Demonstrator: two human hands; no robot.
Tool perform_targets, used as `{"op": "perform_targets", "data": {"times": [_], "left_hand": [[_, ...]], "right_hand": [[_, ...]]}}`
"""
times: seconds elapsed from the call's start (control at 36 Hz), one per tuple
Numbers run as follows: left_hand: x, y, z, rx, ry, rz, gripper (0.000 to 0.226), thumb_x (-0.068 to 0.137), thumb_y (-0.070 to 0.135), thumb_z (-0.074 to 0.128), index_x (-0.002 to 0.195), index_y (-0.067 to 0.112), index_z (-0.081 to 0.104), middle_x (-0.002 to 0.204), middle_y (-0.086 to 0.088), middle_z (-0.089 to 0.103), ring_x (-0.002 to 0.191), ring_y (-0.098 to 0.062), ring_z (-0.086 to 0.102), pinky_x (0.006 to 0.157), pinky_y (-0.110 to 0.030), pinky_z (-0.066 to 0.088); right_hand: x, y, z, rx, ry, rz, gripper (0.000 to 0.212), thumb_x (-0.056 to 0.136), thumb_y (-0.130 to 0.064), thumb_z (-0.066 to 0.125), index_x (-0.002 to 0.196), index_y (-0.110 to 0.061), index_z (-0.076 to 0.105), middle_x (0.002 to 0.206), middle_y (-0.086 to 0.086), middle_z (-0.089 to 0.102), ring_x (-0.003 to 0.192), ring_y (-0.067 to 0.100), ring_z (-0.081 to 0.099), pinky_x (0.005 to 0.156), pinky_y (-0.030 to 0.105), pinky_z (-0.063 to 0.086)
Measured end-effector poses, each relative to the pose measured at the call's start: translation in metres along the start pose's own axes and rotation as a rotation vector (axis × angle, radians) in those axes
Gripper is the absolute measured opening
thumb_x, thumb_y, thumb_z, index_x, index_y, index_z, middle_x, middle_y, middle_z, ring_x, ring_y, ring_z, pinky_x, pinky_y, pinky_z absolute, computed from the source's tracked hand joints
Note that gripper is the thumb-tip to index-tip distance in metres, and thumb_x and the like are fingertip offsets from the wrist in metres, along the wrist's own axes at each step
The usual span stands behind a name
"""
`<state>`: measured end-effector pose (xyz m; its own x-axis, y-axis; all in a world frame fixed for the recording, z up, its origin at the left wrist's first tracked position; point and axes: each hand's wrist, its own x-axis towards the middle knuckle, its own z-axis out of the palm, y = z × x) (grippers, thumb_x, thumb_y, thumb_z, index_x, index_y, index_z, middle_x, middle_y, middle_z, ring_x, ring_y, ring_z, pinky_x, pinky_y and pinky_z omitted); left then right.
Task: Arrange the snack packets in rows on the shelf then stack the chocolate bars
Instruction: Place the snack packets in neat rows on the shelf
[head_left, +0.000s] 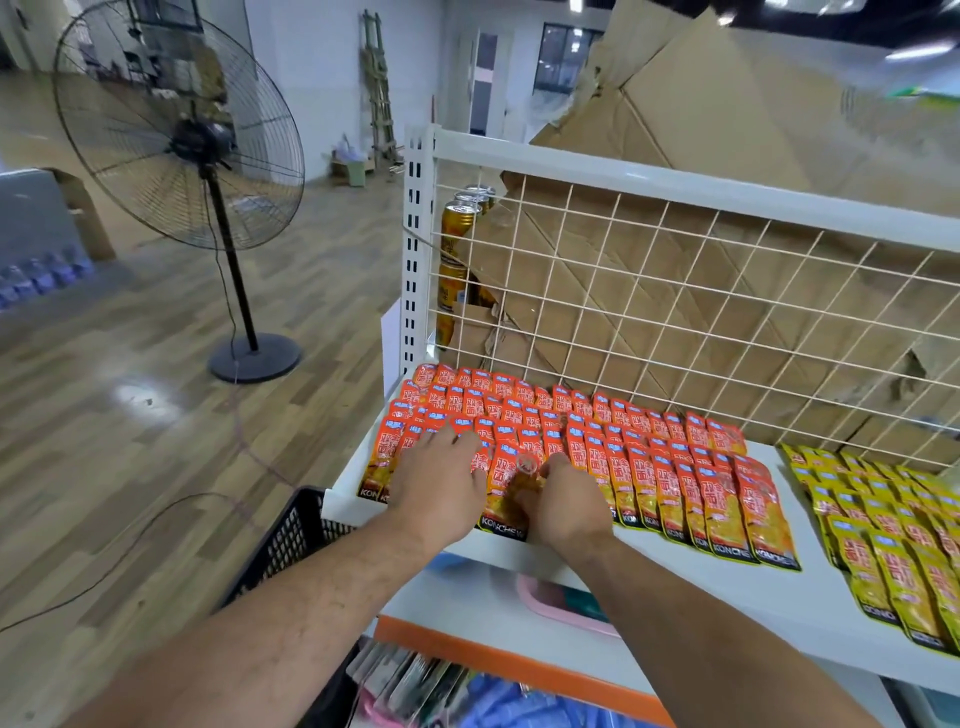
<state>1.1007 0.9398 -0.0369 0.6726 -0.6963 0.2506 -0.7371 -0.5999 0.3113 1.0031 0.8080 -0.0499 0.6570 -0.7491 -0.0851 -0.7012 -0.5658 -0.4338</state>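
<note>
Even, cool overhead light filled the room; a pale glare patch sat on the glossy wood-plank floor (136, 396). The orange foil snack packets (649, 467) were sharp, while the upper right corner (ceiling strip lights (917, 51) included) smeared and bowed with wide-angle distortion.

- You stand in a shop or its stockroom: a white wire-backed display shelf (810, 566) carries identical snack packets (649, 467) in rows.
- Drink cans (457, 226), flattened cardboard boxes (701, 104) and a pedestal fan (179, 140) surround it.
</note>
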Motion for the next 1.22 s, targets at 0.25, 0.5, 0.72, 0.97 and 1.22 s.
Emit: {"op": "perform_targets", "data": {"times": [0.25,0.5,0.72,0.97,1.22], "left_hand": [[0.005,0.042,0.024,0.036,-0.101,0.232,0.052,0.096,0.047,0.045,0.145,0.033,0.04,0.154,0.007,0.038,0.143,-0.018,0.029,0.113,-0.039,0.022],[0.004,0.122,0.057,0.007,-0.239,0.406,0.061,0.098,0.051,0.038,0.154,0.032,0.024,0.162,0.003,0.023,0.15,-0.022,0.016,0.121,-0.047,0.013],[-0.01,0.208,0.072,0.027,-0.284,0.539,0.063,0.098,0.057,0.031,0.155,0.031,0.022,0.164,0.003,0.019,0.151,-0.022,0.013,0.122,-0.047,0.004],[-0.048,0.333,0.097,0.035,-0.31,0.645,0.061,0.099,0.054,0.033,0.155,0.03,0.024,0.163,0.003,0.02,0.15,-0.02,0.014,0.121,-0.046,0.009],[-0.08,0.459,0.13,0.014,-0.314,0.706,0.059,0.099,0.054,0.033,0.153,0.031,0.026,0.161,0.003,0.025,0.149,-0.022,0.018,0.12,-0.047,0.012]], "right_hand": [[-0.02,0.046,-0.036,-0.267,0.106,-0.122,0.07,0.081,-0.058,0.038,0.137,-0.021,0.054,0.133,0.004,0.058,0.12,0.031,0.05,0.099,0.04,0.043],[-0.055,0.132,-0.069,-0.375,0.144,0.031,0.074,0.086,-0.066,0.043,0.151,-0.032,0.034,0.16,0.002,0.032,0.145,0.028,0.028,0.113,0.047,0.033],[-0.09,0.212,-0.108,-0.336,0.208,0.179,0.073,0.092,-0.063,0.048,0.155,-0.031,0.029,0.163,0.003,0.025,0.146,0.028,0.025,0.118,0.041,0.027],[-0.145,0.323,-0.157,-0.303,0.262,0.285,0.072,0.09,-0.061,0.049,0.152,-0.028,0.036,0.159,0.008,0.034,0.142,0.031,0.033,0.113,0.042,0.035],[-0.189,0.431,-0.219,-0.292,0.272,0.332,0.072,0.094,-0.059,0.048,0.154,-0.023,0.03,0.16,0.008,0.03,0.146,0.029,0.025,0.118,0.042,0.026]]}}
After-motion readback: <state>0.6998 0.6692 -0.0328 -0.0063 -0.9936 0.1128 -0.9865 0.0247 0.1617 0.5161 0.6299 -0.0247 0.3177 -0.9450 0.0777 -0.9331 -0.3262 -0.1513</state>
